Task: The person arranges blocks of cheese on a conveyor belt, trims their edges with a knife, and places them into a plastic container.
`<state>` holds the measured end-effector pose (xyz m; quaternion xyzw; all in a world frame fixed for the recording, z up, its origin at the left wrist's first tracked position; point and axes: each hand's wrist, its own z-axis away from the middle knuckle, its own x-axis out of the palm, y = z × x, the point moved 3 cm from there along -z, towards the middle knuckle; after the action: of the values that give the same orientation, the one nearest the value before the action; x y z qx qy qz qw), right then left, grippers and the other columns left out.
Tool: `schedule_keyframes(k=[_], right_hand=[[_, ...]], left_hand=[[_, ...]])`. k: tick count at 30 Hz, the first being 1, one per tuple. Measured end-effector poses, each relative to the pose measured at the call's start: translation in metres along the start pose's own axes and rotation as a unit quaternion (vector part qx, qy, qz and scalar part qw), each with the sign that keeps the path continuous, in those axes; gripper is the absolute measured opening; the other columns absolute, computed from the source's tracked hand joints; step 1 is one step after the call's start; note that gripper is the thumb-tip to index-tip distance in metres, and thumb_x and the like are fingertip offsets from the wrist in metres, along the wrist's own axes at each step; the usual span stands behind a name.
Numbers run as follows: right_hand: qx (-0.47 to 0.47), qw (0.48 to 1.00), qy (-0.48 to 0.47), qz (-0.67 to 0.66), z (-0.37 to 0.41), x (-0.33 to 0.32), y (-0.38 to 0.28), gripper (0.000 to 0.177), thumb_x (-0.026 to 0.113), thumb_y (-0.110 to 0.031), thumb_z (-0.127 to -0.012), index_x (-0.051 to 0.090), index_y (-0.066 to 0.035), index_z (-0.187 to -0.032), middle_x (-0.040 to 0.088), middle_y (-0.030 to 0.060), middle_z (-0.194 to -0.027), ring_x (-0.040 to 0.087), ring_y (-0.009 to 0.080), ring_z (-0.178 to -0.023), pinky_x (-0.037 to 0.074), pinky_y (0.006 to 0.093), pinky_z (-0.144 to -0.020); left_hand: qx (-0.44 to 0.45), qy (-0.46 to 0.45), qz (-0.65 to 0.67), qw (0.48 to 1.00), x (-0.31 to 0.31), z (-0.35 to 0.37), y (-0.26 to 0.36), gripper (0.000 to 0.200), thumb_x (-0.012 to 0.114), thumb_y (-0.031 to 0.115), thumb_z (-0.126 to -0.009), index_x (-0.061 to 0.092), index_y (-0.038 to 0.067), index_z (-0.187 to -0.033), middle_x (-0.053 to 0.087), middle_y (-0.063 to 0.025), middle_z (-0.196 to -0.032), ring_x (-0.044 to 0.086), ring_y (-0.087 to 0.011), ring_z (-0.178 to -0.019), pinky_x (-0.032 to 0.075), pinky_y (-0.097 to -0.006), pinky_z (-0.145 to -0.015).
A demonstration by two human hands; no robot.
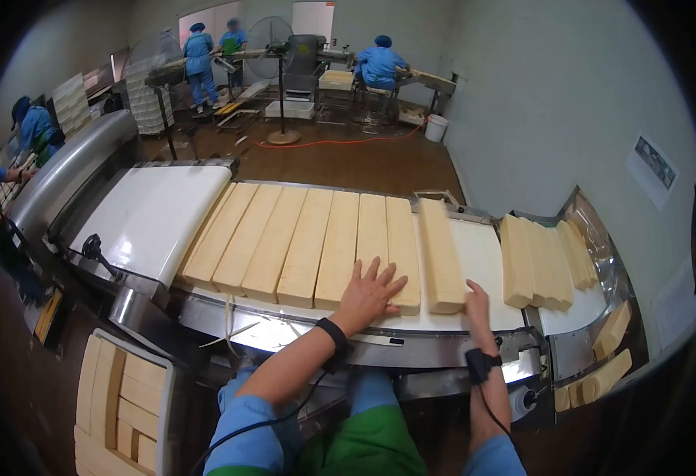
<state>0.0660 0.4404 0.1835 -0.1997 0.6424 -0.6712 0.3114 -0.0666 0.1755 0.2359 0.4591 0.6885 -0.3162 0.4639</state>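
Note:
A row of long pale-yellow blocks (316,246) lies side by side on the white conveyor belt (475,238). My left hand (372,292) rests with spread fingers on the near ends of the blocks at the row's right. One separate block (442,258), slightly blurred, stands a narrow gap to the right of the row. Beside its near right corner is my right hand (477,308), seen edge-on with fingers extended along the block's side, not wrapped around it. Each wrist wears a black band with a cable.
More blocks (530,262) sit on the right-hand section, near a metal side guard (594,230). A crate (169,373) of blocks stands at lower left. A metal roller cover (78,174) spans the belt's left. Several people in blue work at the back and left.

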Motion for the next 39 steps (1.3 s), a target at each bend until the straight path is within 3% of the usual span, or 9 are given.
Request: schedule_keyframes(k=[3, 8, 15, 22, 25, 28, 31, 34, 39], right_hand=[[-0.297, 0.937, 0.020, 0.180, 0.006, 0.060, -0.012, 0.043, 0.044, -0.005, -0.095, 0.048, 0.007, -0.135, 0.066, 0.0230, -0.114, 0.061, 0.0322, -0.115, 0.046, 0.0426, -0.102], [-0.267, 0.932, 0.015, 0.244, 0.009, 0.072, -0.030, 0.043, 0.053, -0.014, -0.094, 0.053, 0.005, -0.132, 0.060, 0.0256, -0.127, 0.053, 0.0379, -0.125, 0.040, 0.0439, -0.107], [-0.118, 0.721, 0.424, 0.536, -0.004, -0.051, -0.064, 0.050, 0.072, -0.029, -0.082, 0.060, -0.001, -0.121, 0.049, 0.0216, -0.126, 0.044, 0.0385, -0.117, 0.040, 0.0499, -0.097], [-0.145, 0.746, 0.335, 0.557, -0.006, -0.040, -0.047, 0.031, 0.065, -0.017, -0.080, 0.062, 0.003, -0.104, 0.049, 0.0213, -0.112, 0.047, 0.0392, -0.107, 0.048, 0.0490, -0.088], [-0.130, 0.832, 0.178, 0.510, 0.032, -0.007, -0.066, 0.044, 0.071, -0.024, -0.077, 0.064, 0.002, -0.112, 0.047, 0.0250, -0.121, 0.043, 0.0408, -0.118, 0.046, 0.0495, -0.093], [-0.161, 0.754, 0.286, 0.569, 0.040, 0.001, -0.079, 0.053, 0.070, -0.030, -0.077, 0.060, -0.001, -0.120, 0.046, 0.0263, -0.128, 0.046, 0.0445, -0.119, 0.048, 0.0529, -0.091], [-0.027, 0.874, 0.199, 0.442, 0.002, -0.006, -0.062, 0.068, 0.070, -0.033, -0.077, 0.052, -0.001, -0.134, 0.044, 0.0268, -0.134, 0.048, 0.0480, -0.117, 0.047, 0.0508, -0.093], [0.017, 0.874, 0.166, 0.457, -0.009, -0.009, -0.072, 0.077, 0.068, -0.031, -0.077, 0.042, 0.000, -0.143, 0.051, 0.0262, -0.129, 0.057, 0.0401, -0.110, 0.048, 0.0434, -0.093], [-0.076, 0.995, 0.007, -0.062, 0.035, -0.025, -0.080, 0.080, 0.066, -0.019, -0.078, 0.035, 0.001, -0.149, 0.060, 0.0222, -0.123, 0.059, 0.0254, -0.115, 0.045, 0.0359, -0.100]], left_hand=[[0.020, 0.006, -0.009, 1.000, -0.002, -0.007, 0.006, 0.072, 0.064, 0.057, -0.084, 0.042, 0.028, -0.147, 0.043, -0.0095, -0.148, 0.035, -0.0371, -0.139, 0.030, -0.0612, -0.109], [0.059, 0.009, 0.037, 0.998, 0.006, -0.026, 0.027, 0.072, 0.064, 0.055, -0.084, 0.041, 0.030, -0.147, 0.042, -0.0097, -0.151, 0.035, -0.0394, -0.140, 0.029, -0.0647, -0.109], [0.045, -0.003, 0.035, 0.998, -0.007, -0.032, 0.031, 0.065, 0.063, 0.055, -0.085, 0.049, 0.027, -0.142, 0.046, -0.0089, -0.146, 0.036, -0.0383, -0.138, 0.027, -0.0630, -0.108], [0.043, -0.003, 0.029, 0.999, -0.009, -0.029, 0.027, 0.064, 0.064, 0.054, -0.085, 0.050, 0.028, -0.141, 0.046, -0.0075, -0.146, 0.036, -0.0374, -0.137, 0.027, -0.0634, -0.109], [0.044, -0.007, 0.024, 0.999, -0.011, -0.029, 0.026, 0.063, 0.064, 0.054, -0.085, 0.050, 0.027, -0.141, 0.046, -0.0076, -0.146, 0.036, -0.0372, -0.137, 0.027, -0.0630, -0.109], [0.047, 0.009, 0.022, 0.999, -0.010, -0.026, 0.024, 0.063, 0.064, 0.053, -0.085, 0.051, 0.027, -0.140, 0.046, -0.0074, -0.145, 0.037, -0.0367, -0.137, 0.027, -0.0623, -0.109], [0.040, 0.004, 0.024, 0.999, -0.008, -0.023, 0.022, 0.062, 0.065, 0.052, -0.085, 0.051, 0.027, -0.140, 0.046, -0.0072, -0.146, 0.037, -0.0360, -0.137, 0.027, -0.0618, -0.110], [0.035, 0.000, 0.026, 0.999, -0.009, -0.023, 0.021, 0.061, 0.065, 0.052, -0.085, 0.052, 0.027, -0.139, 0.045, -0.0065, -0.147, 0.036, -0.0357, -0.138, 0.025, -0.0628, -0.110], [0.030, -0.010, 0.174, 0.984, 0.000, -0.023, 0.015, 0.064, 0.065, 0.051, -0.088, 0.048, 0.021, -0.143, 0.043, -0.0155, -0.147, 0.037, -0.0398, -0.138, 0.029, -0.0588, -0.111]])
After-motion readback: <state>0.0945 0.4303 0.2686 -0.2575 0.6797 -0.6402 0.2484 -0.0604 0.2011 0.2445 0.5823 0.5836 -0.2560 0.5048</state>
